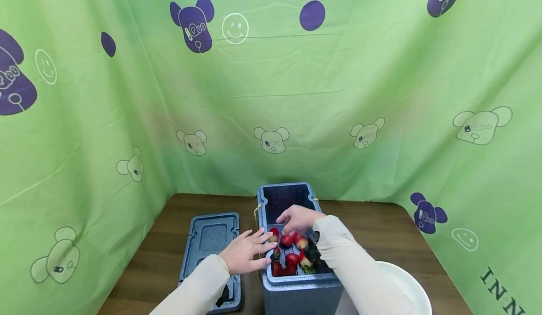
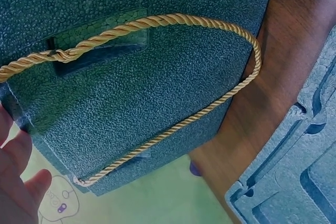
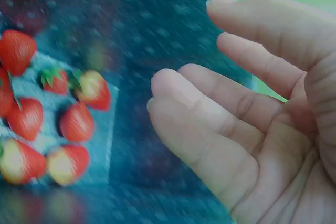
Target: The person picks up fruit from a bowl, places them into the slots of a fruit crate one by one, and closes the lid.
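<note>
A blue-grey foam box (image 1: pixel 302 301) stands without its lid at the front middle of the table. Several red strawberries (image 1: pixel 292 259) lie in its near part, on a lighter flat surface. My left hand (image 1: pixel 247 251) rests at the box's left rim with fingers extended; in the left wrist view, its fingers (image 2: pixel 37 184) appear by the box's edge. Over the box's middle is my right hand (image 1: pixel 298 218), its fingers loosely bent. From the right wrist view, that hand (image 3: pixel 262 114) holds nothing, and the strawberries (image 3: pixel 77 122) are apart from its fingertips.
The foam lid (image 1: pixel 213 232) lies flat on the wooden table (image 1: pixel 148 258) left of the box. A twisted gold rope (image 2: pixel 173 20) hangs along the box's side. Partly behind the right sleeve is a white plate (image 1: pixel 425 294). Green printed cloth (image 1: pixel 271 79) surrounds the table.
</note>
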Demonstrator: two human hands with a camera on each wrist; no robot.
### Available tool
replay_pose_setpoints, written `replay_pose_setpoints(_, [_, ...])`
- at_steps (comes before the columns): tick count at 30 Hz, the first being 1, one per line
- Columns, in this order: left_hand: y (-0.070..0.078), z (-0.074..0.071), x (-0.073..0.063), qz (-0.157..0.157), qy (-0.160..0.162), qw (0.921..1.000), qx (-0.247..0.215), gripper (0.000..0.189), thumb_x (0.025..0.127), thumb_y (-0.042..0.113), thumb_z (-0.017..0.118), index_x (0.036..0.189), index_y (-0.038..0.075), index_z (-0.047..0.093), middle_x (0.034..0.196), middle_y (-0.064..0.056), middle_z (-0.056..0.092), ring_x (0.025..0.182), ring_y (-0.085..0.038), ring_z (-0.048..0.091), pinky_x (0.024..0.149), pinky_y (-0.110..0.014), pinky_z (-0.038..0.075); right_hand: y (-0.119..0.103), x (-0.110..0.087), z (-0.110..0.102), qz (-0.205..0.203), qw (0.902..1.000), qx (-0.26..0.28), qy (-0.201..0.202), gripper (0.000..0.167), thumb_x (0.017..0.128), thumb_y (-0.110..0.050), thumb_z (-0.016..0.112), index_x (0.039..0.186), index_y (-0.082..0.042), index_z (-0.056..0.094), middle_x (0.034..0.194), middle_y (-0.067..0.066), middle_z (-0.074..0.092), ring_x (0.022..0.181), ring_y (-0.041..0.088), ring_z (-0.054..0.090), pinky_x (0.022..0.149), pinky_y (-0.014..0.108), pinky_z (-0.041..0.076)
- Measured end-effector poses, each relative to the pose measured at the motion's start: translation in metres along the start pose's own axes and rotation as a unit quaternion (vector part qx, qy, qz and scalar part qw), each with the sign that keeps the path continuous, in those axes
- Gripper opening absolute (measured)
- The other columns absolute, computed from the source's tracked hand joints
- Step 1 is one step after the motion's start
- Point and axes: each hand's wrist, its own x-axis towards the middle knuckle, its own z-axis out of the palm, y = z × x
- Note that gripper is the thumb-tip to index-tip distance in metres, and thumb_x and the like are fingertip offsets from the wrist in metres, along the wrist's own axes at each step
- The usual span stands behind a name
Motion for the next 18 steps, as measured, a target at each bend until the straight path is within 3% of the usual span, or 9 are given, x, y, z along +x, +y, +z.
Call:
replay_pose_setpoints(4, [0.001, 0.000, 0.002, 0.005, -0.003, 1.0000, 0.007, 0.048, 0.098, 0.041, 0.043, 0.139, 0.017, 0.053, 0.147, -0.002, 0.042, 0.139, -0.024, 0.032, 0.110, -0.050, 0.026, 0.011, -0.019, -0.026, -0.048, 0.9976, -0.008, 0.050, 0.045, 0.081, -0.001, 0.066, 0.125, 0.007, 0.057, 0.085, 0.007, 0.067, 0.069, 0.014, 0.062, 0.053, 0.034, 0.054])
replay_pose_setpoints(7, [0.002, 0.000, 0.005, 0.012, -0.008, 0.9996, 0.025, 0.049, 0.098, 0.042, 0.043, 0.140, 0.018, 0.053, 0.147, -0.001, 0.043, 0.139, -0.023, 0.033, 0.111, -0.048, 0.025, 0.026, -0.040, -0.044, -0.061, 0.9934, -0.006, 0.096, 0.048, 0.082, -0.003, 0.065, 0.128, 0.007, 0.053, 0.086, 0.006, 0.065, 0.070, 0.015, 0.060, 0.050, 0.034, 0.053])
replay_pose_setpoints(13, [0.002, 0.000, 0.004, 0.022, -0.010, 0.9974, 0.068, 0.049, 0.099, 0.043, 0.042, 0.139, 0.017, 0.053, 0.146, -0.001, 0.044, 0.137, -0.023, 0.035, 0.111, -0.048, 0.025, 0.066, -0.084, -0.068, -0.025, 0.9926, -0.011, 0.118, 0.052, 0.082, -0.005, 0.067, 0.129, 0.009, 0.050, 0.091, 0.008, 0.064, 0.069, 0.016, 0.058, 0.050, 0.034, 0.050])
replay_pose_setpoints(18, [0.000, 0.000, 0.001, 0.054, 0.005, 0.9879, 0.145, 0.053, 0.100, 0.049, 0.037, 0.139, 0.018, 0.054, 0.144, -0.002, 0.047, 0.135, -0.023, 0.040, 0.108, -0.047, 0.031, 0.116, -0.121, -0.075, 0.012, 0.9909, -0.031, 0.131, 0.049, 0.079, -0.003, 0.066, 0.124, 0.011, 0.054, 0.079, 0.006, 0.061, 0.051, 0.011, 0.047, 0.043, 0.029, 0.045])
